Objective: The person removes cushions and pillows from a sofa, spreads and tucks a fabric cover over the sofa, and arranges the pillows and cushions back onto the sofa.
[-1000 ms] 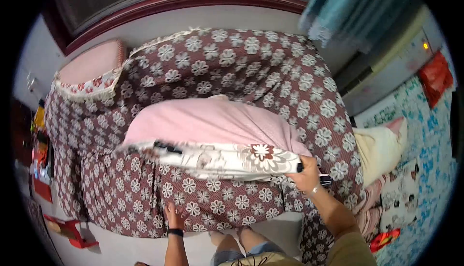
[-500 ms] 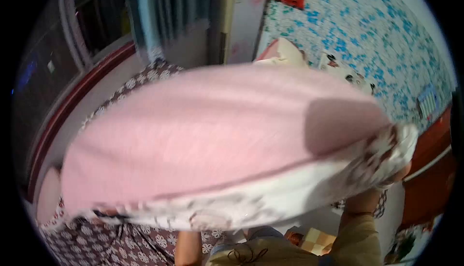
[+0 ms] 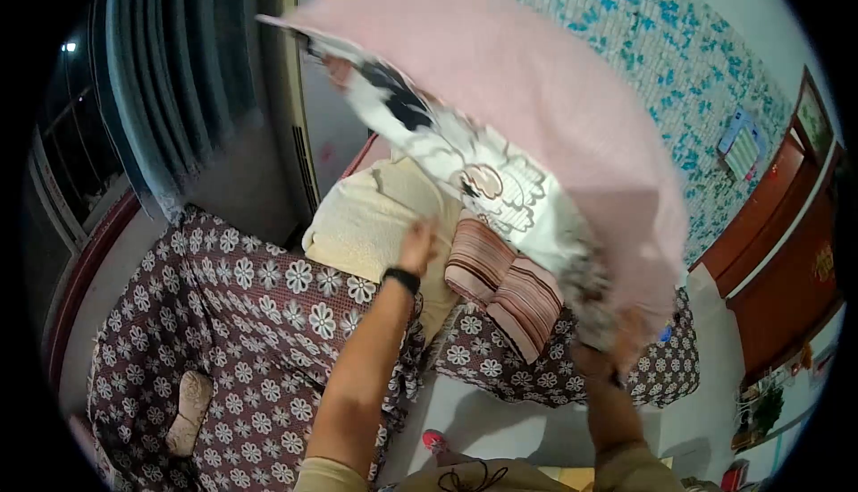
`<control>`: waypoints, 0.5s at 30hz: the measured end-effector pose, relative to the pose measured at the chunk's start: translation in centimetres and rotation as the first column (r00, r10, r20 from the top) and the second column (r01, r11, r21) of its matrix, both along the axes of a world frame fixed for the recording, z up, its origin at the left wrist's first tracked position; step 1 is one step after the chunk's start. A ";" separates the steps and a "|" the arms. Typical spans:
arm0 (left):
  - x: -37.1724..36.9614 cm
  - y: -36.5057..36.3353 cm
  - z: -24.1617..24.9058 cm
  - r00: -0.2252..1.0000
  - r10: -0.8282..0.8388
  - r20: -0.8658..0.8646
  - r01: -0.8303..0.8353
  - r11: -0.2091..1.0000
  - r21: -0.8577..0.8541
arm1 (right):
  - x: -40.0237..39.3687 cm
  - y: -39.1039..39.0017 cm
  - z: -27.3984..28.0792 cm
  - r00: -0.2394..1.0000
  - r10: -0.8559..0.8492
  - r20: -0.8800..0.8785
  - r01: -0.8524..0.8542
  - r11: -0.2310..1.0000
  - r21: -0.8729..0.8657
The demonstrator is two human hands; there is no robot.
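Note:
A large pink blanket (image 3: 500, 54) with a white, cartoon-patterned underside billows in the air across the upper middle of the head view. My right hand (image 3: 617, 349) is closed on its gathered lower corner. My left hand (image 3: 417, 246), below a black wristband, is apart from the blanket and in front of a cream, fluffy cover (image 3: 366, 215). Its fingers are smeared by motion. A folded, striped pink-brown cloth (image 3: 505, 282) lies just right of my left hand, partly under the raised blanket.
A sofa with a brown flower-print cover (image 3: 241, 349) fills the left and continues below the striped cloth. A small beige cushion (image 3: 189, 412) lies on it. Dark curtains (image 3: 170, 72) hang at the left; a reddish-brown door (image 3: 778, 251) stands right. Pale floor (image 3: 465, 420) shows below.
The blanket has swung up and away, tilting so its left end is high. My left hand is now free of its edge; my right hand still grips a corner. The view has shifted.

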State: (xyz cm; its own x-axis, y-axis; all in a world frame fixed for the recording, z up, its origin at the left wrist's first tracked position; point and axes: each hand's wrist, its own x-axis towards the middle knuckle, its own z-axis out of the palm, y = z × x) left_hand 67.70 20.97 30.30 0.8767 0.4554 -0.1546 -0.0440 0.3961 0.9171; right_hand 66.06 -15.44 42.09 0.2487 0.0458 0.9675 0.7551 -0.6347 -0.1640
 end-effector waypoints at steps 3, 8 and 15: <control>-4.9 -2.9 -17.1 0.901 -0.433 -0.002 0.394 0.816 0.423 | 6.8 9.8 -8.4 0.962 0.146 -0.231 -0.185 0.969 -0.161; -29.4 -11.3 -31.3 0.304 -0.353 -0.885 0.930 0.313 0.194 | 20.5 14.7 -33.0 0.517 -0.031 -0.856 -0.300 0.929 -0.215; -72.5 -26.6 -33.9 -0.117 0.139 -0.983 -0.750 0.637 0.179 | 23.9 19.9 -40.4 0.292 -0.304 -0.907 -0.632 0.650 -0.422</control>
